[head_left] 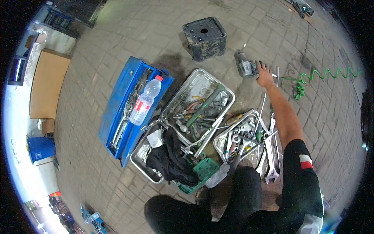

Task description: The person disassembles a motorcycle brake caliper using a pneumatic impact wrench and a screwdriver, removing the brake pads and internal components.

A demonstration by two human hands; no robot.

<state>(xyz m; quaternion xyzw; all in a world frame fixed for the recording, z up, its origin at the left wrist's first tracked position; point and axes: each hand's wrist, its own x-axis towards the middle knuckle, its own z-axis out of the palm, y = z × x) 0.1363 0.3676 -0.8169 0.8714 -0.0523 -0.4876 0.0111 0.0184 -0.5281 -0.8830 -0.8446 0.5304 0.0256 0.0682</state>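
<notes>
My right hand [264,75] is stretched out to a grimy silver air impact wrench [247,68], fingers apart at its rear end; whether they touch it is unclear. Beside them lies a thin metal bar [277,77], and a coiled green air hose [300,85] runs off rightward. Below my arm, a metal tray [219,142] holds sockets and wrenches, with large spanners [272,163] at its right. A larger tray [230,97] of pliers and tools is in the middle. My left hand is out of view.
A black plastic stool [208,37] stands beyond. At left are an open blue toolbox [113,109] with a bottle [146,101] on it and cardboard [46,84] by the wall. A third tray [138,160] holds black cloth [171,163], beside a green case [198,179], near my knees.
</notes>
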